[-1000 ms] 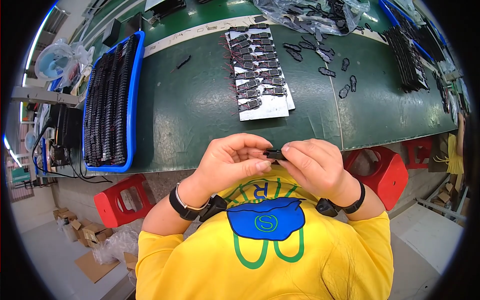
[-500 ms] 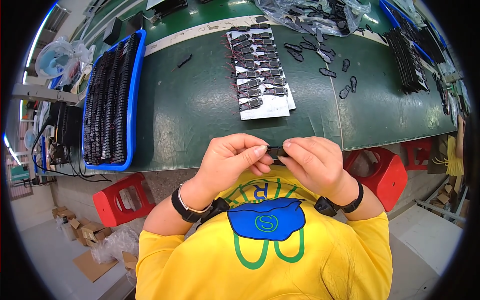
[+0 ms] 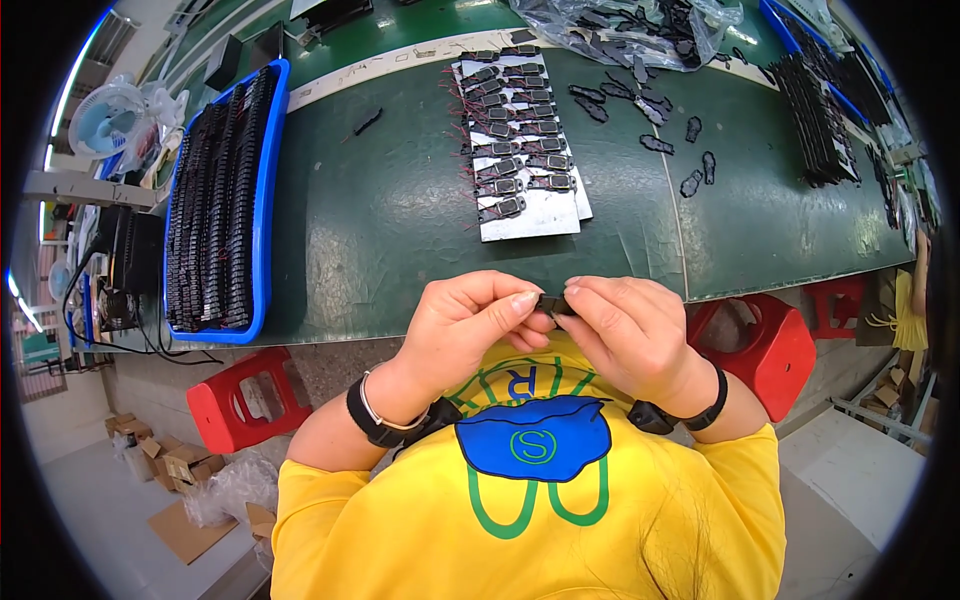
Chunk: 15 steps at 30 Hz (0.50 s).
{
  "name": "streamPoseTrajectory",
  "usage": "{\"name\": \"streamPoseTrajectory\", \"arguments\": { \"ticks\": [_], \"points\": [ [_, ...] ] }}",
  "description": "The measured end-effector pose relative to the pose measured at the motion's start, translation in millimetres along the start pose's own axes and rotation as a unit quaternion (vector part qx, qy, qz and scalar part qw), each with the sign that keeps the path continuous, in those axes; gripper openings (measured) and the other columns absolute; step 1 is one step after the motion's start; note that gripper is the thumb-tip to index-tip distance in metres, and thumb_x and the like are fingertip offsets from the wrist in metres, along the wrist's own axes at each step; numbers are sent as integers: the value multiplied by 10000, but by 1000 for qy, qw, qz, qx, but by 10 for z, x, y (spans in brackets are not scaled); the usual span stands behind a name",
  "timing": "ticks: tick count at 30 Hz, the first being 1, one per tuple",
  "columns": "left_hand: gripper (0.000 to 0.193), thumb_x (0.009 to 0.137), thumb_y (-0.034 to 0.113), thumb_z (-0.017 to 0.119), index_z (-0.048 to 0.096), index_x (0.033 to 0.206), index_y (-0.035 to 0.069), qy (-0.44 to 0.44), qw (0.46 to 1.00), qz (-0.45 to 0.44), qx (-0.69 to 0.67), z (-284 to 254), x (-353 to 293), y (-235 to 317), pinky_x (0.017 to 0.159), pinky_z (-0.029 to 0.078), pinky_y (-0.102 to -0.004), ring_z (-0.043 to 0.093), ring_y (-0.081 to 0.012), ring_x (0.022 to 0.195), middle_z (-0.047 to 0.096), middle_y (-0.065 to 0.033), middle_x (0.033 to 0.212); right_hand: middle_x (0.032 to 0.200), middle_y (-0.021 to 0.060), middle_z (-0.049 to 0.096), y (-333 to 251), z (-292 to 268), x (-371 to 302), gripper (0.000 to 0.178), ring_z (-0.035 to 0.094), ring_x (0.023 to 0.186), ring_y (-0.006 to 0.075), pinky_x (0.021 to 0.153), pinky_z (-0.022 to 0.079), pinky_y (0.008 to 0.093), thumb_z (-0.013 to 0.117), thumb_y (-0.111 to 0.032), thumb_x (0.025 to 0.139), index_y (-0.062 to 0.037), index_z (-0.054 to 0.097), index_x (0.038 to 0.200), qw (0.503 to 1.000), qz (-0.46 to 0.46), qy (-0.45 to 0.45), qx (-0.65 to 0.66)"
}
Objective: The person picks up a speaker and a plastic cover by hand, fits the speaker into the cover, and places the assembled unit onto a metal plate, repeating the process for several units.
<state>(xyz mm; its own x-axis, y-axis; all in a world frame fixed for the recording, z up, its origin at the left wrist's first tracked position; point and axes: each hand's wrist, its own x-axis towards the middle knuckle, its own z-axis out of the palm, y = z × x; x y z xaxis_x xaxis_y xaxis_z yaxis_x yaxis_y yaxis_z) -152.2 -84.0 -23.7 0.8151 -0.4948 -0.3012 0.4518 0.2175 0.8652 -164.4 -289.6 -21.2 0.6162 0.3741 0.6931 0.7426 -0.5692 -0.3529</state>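
A small black plastic part [image 3: 552,304] is pinched between both hands, just off the table's front edge. My left hand [image 3: 470,318] grips its left end between thumb and fingers. On its right end, my right hand [image 3: 628,325] is closed with thumb and fingertips. The fingers hide much of the part. Beyond the hands, a white board [image 3: 530,222] lies on the green table, carrying rows of small black speaker-like modules [image 3: 508,187] with thin red wires. Loose flat black pieces [image 3: 657,144] are scattered to the board's right.
A blue tray [image 3: 263,215] with packed rows of black parts stands at left. A clear plastic bag [image 3: 700,50] of black pieces lies at the back. Stacked black parts [image 3: 815,125] are at far right. Red stools [image 3: 240,400] stand under the table's edge.
Both hands have shifted very slightly and the black part is turned a little between the fingers. Things on the table stay where they were.
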Motion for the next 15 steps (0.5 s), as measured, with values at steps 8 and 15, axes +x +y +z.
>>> {"name": "streamPoseTrajectory", "arguments": {
  "ticks": [8,15],
  "points": [
    [168,933,75,546,600,1031,-50,-13,998,57,27,27,-25,-49,710,572,-304,684,-199,771,684,-159,892,805,128,635,-4,16,-21,263,624,625,239,530,510,311,709,-9,655,20,616,899,1000,3,7,1],
    [120,858,-27,618,603,974,-51,0,966,122,229,-13,-28,-87,656,530,-227,647,-121,739,667,-92,828,816,127,633,-11,22,-54,274,619,620,238,535,511,307,716,-8,652,33,617,904,1000,-15,1,1]
  ]
}}
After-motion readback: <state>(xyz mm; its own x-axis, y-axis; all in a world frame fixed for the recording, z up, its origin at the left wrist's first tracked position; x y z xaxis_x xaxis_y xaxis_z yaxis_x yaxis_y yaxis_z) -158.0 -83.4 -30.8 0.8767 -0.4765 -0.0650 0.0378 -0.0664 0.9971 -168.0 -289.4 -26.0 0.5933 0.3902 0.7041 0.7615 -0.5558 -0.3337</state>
